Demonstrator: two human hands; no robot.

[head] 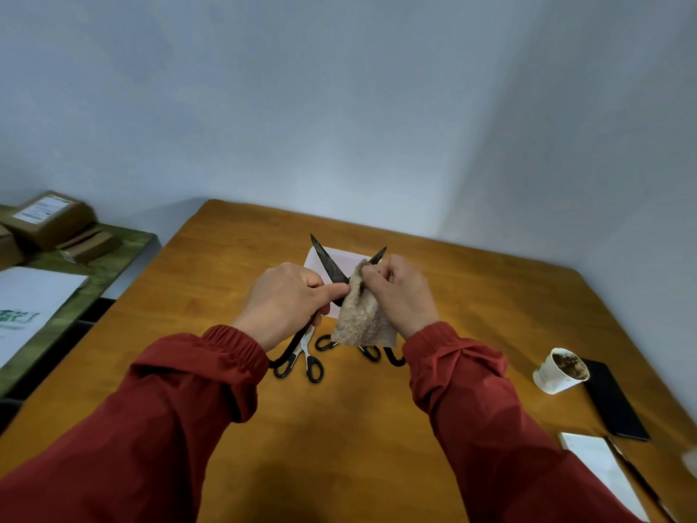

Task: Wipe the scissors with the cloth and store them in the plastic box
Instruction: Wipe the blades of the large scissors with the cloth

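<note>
My left hand (284,300) grips a pair of black scissors (329,263) above the table, blades spread wide and pointing away from me. My right hand (401,290) pinches a beige fuzzy cloth (364,315) around the right blade, near where the blades cross. The cloth hangs down below my fingers. Behind the hands lies the pale plastic box (339,256), mostly hidden. More scissors lie on the table below: one pair with silver blades and black handles (309,358), and other black handles (377,352) partly under the cloth.
A wooden table (339,428) carries a tipped paper cup (560,371) with brown residue, a black phone (611,400) and a white device (599,469) at the right. At the left, a green shelf (94,258) holds cardboard boxes (49,218) and a white sheet (26,307).
</note>
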